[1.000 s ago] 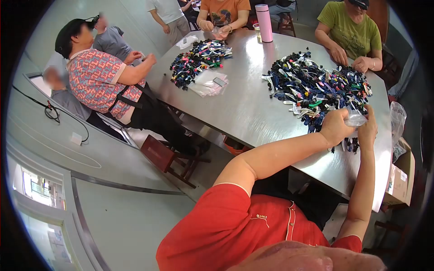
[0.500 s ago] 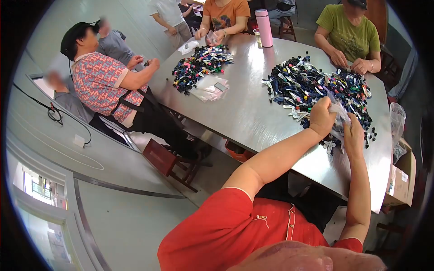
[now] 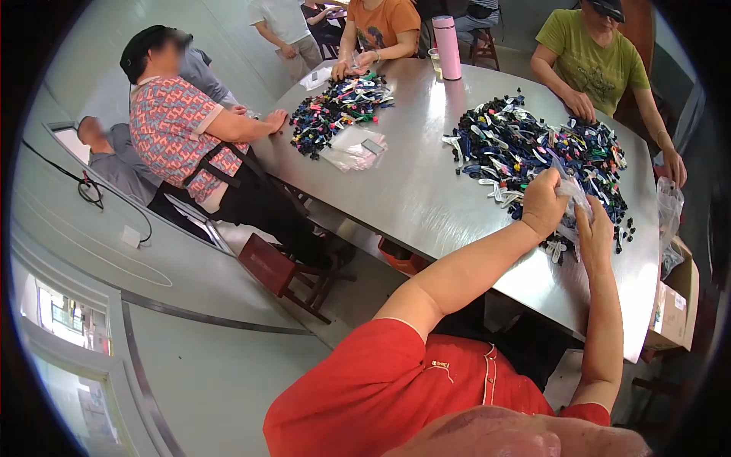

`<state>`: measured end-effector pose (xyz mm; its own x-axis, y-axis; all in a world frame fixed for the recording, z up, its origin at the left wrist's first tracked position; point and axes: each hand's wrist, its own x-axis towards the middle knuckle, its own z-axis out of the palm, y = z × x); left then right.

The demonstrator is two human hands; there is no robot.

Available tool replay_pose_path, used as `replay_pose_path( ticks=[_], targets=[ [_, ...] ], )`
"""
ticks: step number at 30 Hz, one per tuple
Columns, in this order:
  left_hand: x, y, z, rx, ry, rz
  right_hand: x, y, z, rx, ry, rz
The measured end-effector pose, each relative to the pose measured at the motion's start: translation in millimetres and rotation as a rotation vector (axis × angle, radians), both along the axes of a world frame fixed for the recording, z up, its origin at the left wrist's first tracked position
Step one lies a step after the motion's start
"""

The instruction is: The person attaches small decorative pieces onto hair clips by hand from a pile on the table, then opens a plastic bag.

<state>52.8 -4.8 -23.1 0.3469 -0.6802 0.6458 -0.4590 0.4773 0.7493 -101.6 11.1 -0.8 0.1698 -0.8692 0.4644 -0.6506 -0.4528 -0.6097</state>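
Both of my hands are over the near edge of a big pile of small dark, white and coloured plastic pieces (image 3: pixel 518 145) on the metal table. My left hand (image 3: pixel 544 204) is closed around the upper part of a clear plastic bag (image 3: pixel 572 196). On the bag's other side, my right hand (image 3: pixel 597 234) grips it with fingers and thumb. The bag looks crumpled, and I cannot tell what is inside it. Loose white and black pieces lie just below the bag.
A second pile (image 3: pixel 335 114) and flat clear bags (image 3: pixel 354 149) lie farther left on the table (image 3: pixel 411 183). A pink bottle (image 3: pixel 447 49) stands at the back. Co-workers stand or sit around. A cardboard box (image 3: pixel 674 312) and hanging plastic bag (image 3: pixel 669 209) are at the right edge.
My hands stay almost in place on the bag. The green-shirted co-worker's one hand has moved from the pile to the hanging bag. The patterned-shirted person's hand has come down to the table edge.
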Motion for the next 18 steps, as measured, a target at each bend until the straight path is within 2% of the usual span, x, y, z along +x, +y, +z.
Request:
replay_pose_path(
  ticks=[5, 7, 12, 15, 17, 18],
  targets=[
    [-2.2, 7.0, -0.4, 0.016, -0.037, -0.023, -4.1, -0.6, -6.4, 0.020, -0.003, -0.008],
    [-2.8, 13.5, 2.0, -0.011, -0.145, -0.074, -7.1, -6.2, -15.0, -0.015, -0.090, -0.003],
    [-11.8, 22.3, 2.9, -0.015, -0.187, -0.051, -15.2, -6.9, -22.0, 0.060, -0.254, -0.002],
    [-5.6, 13.5, -3.8, -0.018, -0.198, 0.018, -12.0, -2.8, -18.6, -0.024, -0.193, 0.039],
    [2.1, 13.2, 1.0, -0.016, -0.196, 0.051, -10.6, -5.5, -25.0, -0.347, 0.005, 0.003],
    [6.7, 14.9, 6.7, -0.057, -0.168, 0.080, -7.6, 9.3, -5.1, -0.097, 0.052, -0.071]
  ],
)
